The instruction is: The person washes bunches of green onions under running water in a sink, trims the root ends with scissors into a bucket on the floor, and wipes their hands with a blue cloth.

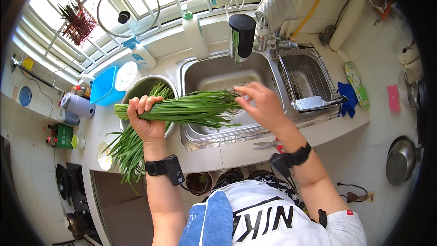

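Note:
My left hand (146, 119) is closed around the pale stem end of a bunch of garlic chives (184, 107), which lies level over the near-left part of the sink (232, 75). At the leafy tips my right hand (259, 106) has its thumb and forefinger close together; whether a leaf is between them is hard to tell. Behind my left hand stands a metal bowl (174, 92) with more chives (162, 90), and other chives (131, 147) spill over the counter's front edge beside it.
Scissors (266, 144) lie on the counter edge below my right forearm. A wire rack (304, 75) with a cleaver (310, 103) spans the small right basin. A black-and-silver device (241, 37) hangs over the sink. A small patterned bowl (105, 156) and a blue plastic bin (106, 87) stand left.

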Tool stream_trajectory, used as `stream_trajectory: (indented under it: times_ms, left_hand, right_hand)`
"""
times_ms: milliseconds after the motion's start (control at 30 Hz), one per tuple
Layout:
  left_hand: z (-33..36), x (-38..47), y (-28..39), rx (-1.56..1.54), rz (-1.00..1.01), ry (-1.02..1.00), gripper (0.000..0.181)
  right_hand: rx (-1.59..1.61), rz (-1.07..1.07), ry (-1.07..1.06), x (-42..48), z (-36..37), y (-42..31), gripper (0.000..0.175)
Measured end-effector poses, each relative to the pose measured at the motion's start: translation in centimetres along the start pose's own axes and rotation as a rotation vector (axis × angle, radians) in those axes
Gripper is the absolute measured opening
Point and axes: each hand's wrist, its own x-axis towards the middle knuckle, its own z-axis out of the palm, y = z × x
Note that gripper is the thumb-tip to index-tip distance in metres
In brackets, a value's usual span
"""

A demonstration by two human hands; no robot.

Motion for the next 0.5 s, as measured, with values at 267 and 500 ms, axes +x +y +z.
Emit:
stream_trajectory:
  times_ms: [267,500]
  left_hand:
    - [-1.8,2.0,-0.6,-0.008,-0.095,0.027,0.029]
    - [-2.1,3.0,-1.0,0.001,-0.049,0.075,0.029]
  right_hand:
    - [-0.058,-0.042,0.001,2.7,5.2,1.1,0.017]
    - [0.214,0.342,0.069,3.3,5.4,5.6,0.010]
